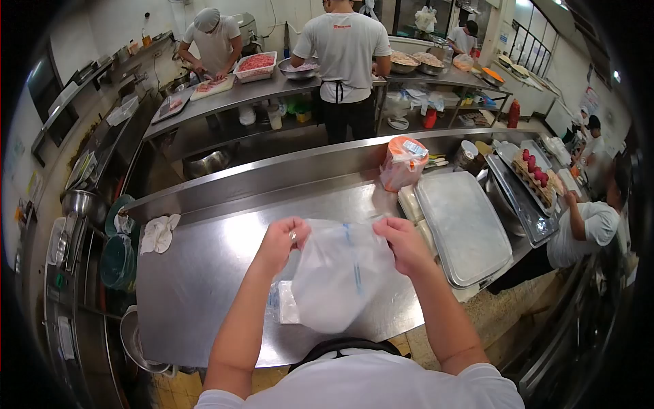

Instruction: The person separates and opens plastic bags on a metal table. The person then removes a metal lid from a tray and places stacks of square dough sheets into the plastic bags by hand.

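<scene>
A translucent white plastic bag with blue printed marks hangs between my hands, above the steel table. My left hand pinches its upper left corner; a ring shows on one finger. At the upper right corner, my right hand grips the bag's edge the same way. Behind the bag, partly hidden, a flat stack of folded plastic bags lies on the table. The bag looks puffed out, and I see nothing inside it.
A crumpled white cloth lies at the table's left. To the right are an orange-and-white plastic package, a large lidded tray and an egg tray. Co-workers stand at the far counter and at the right. A metal bowl sits below left.
</scene>
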Motion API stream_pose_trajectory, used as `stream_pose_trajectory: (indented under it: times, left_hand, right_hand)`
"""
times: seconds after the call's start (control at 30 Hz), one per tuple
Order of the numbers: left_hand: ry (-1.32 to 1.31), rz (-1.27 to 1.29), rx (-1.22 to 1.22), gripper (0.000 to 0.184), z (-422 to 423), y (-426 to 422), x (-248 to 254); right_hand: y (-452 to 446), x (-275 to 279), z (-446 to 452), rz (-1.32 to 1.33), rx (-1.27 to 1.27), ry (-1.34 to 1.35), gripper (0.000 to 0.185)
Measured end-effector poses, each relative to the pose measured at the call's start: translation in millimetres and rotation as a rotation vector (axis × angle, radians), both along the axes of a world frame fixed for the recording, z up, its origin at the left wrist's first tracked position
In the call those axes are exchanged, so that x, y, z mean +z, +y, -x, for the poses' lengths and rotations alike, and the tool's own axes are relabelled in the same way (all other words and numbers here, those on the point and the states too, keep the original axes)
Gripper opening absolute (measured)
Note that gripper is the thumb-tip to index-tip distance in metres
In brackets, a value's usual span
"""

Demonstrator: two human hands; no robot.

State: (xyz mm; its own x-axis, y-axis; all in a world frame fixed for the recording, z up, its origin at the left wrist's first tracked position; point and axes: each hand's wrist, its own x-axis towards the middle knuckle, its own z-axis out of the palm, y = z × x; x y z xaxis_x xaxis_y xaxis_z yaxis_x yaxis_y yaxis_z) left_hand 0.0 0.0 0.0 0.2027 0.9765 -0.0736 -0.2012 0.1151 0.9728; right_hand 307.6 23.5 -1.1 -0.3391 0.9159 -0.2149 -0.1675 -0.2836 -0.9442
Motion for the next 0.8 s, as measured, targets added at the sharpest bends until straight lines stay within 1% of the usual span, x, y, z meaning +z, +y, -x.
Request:
stream_pose_trajectory:
  times: [0.07,0.1,0.13,0.17,0.27,0.3,0.33,0.37,0.4,0.47,0.53,0.57,0.67,0.73,0.77,0.8]
  left_hand:
    - [0.118,0.103,0.124,0.006,-10.7,23.8,-17.5]
    - [0.171,0.114,0.131,0.006,12.2,45.3,-51.8]
    - [0.172,0.127,0.134,0.009,12.3,60.8,-115.2]
    - [0.172,0.154,0.135,0.012,9.9,63.9,-152.9]
    - [0.050,0.388,0.226,0.018,-30.4,60.7,-140.7]
    - [0.174,0.389,0.212,0.019,-25.8,58.6,-165.0]
    - [0.294,0.383,0.199,0.020,-20.0,62.8,-203.0]
    - [0.413,0.361,0.187,0.021,-15.5,67.8,-223.6]
    - [0.349,0.388,0.244,0.021,-17.4,65.8,-227.4]
    - [0.234,0.452,0.338,0.020,-26.1,55.3,-235.1]
    - [0.216,0.425,0.305,0.021,-29.0,47.8,-226.4]
    - [0.199,0.385,0.292,0.021,-28.8,56.7,-214.7]
    - [0.250,0.432,0.280,0.021,-13.8,45.4,-212.3]
    - [0.046,0.488,0.411,0.024,-5.5,25.0,-208.9]
    - [-0.054,0.519,0.475,0.026,-2.3,12.1,-210.2]
    - [0.128,0.407,0.498,0.028,1.0,-4.9,-218.3]
  right_hand:
    - [16.2,-16.2,13.5,-0.127,-0.167,-0.201,0.014]
    - [31.4,-47.5,39.0,-0.207,-0.203,-0.371,0.016]
    - [35.5,-83.8,40.3,-0.291,-0.234,-0.593,0.018]
    - [30.6,-111.6,40.2,-0.362,-0.258,-0.819,0.020]
    - [26.3,-146.0,47.5,-0.288,-0.261,-1.024,0.022]
    - [16.0,-156.5,51.6,-0.277,-0.289,-0.995,0.022]
    - [8.8,-162.9,55.2,-0.273,-0.317,-0.966,0.022]
    - [10.1,-166.7,57.7,-0.284,-0.354,-0.936,0.022]
    - [12.1,-171.7,58.2,-0.330,-0.319,-0.963,0.020]
    - [11.8,-199.5,53.7,-0.396,-0.259,-1.015,0.016]
    - [24.6,-244.7,37.4,-0.044,-0.103,-0.688,0.018]
    - [40.2,-250.1,29.3,0.100,-0.037,-0.519,0.019]
    - [17.6,-239.6,10.3,0.380,-0.045,-0.245,0.025]
    - [-19.3,-213.2,17.9,0.322,0.111,-0.619,0.030]
    - [-39.5,-194.9,25.1,0.279,0.221,-0.698,0.032]
    - [-55.5,-185.3,33.4,0.234,0.335,-0.777,0.034]
